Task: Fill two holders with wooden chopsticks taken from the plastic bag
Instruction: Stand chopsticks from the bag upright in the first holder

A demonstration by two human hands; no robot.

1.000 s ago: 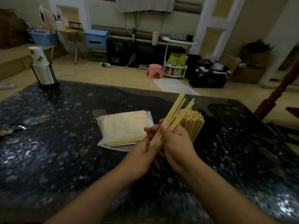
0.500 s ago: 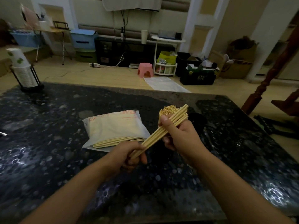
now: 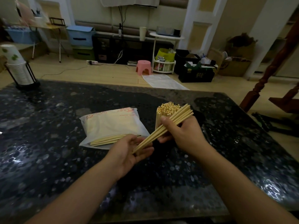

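Note:
My right hand (image 3: 182, 135) grips a bundle of wooden chopsticks (image 3: 176, 118) that slants up to the right. The bundle's lower ends rest against the open palm of my left hand (image 3: 129, 149). Behind my right hand stands a dense upright cluster of chopsticks (image 3: 168, 109); its holder is hidden by my hand. A second dark holder (image 3: 199, 115) shows dimly just right of it. The white plastic bag (image 3: 111, 125) lies flat on the table to the left, with a few chopsticks (image 3: 110, 139) sticking out of its near edge.
The dark speckled stone table (image 3: 48, 143) fills the foreground. A stack of paper cups in a black wire stand (image 3: 17, 70) sits at its far left corner. Beyond the table are a pink stool (image 3: 144, 67), crates and a wooden banister post (image 3: 265, 75).
The bundle has tilted from steep to a lower slant. My left hand has dropped from gripping the bundle beside the right hand to opening its palm under the lower ends.

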